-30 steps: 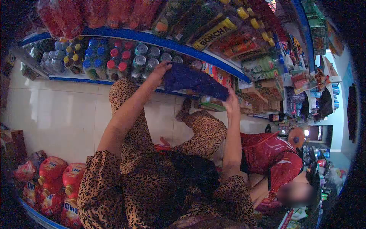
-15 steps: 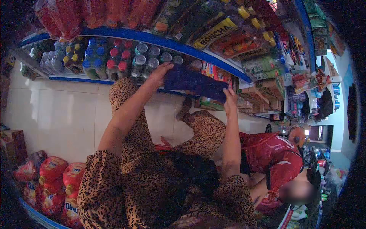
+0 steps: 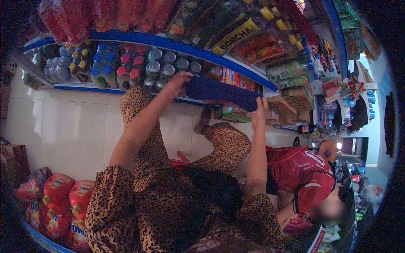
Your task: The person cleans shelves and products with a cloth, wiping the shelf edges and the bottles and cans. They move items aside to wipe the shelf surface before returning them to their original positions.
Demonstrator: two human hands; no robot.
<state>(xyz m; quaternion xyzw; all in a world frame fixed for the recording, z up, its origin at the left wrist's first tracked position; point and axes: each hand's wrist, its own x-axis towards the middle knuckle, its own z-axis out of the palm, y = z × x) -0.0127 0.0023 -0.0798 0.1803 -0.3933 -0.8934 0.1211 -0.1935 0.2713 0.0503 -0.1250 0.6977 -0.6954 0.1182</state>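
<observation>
A dark navy cloth [image 3: 221, 92] stretches between my two hands, in front of the lower shelf. My left hand [image 3: 180, 80] grips its left end, fingers closed over the edge. At the other end, my right hand [image 3: 260, 107] pinches the lower right corner. The cloth hangs fairly flat and narrow, sloping down to the right. Behind my left hand stand several drink cans [image 3: 168, 69] in packs.
Bottles with red caps [image 3: 134, 74] and blue caps [image 3: 103, 69] line the lower shelf. A blue shelf edge [image 3: 168, 41] runs above. Red detergent bottles [image 3: 58, 187] stand lower left. A person in a red shirt [image 3: 301, 173] sits at my right. Cardboard boxes [image 3: 297, 99] stand right.
My right hand has moved slightly right and down, pulling the cloth straighter and narrower. My left hand has barely shifted. The person's red shirt has shifted a little.
</observation>
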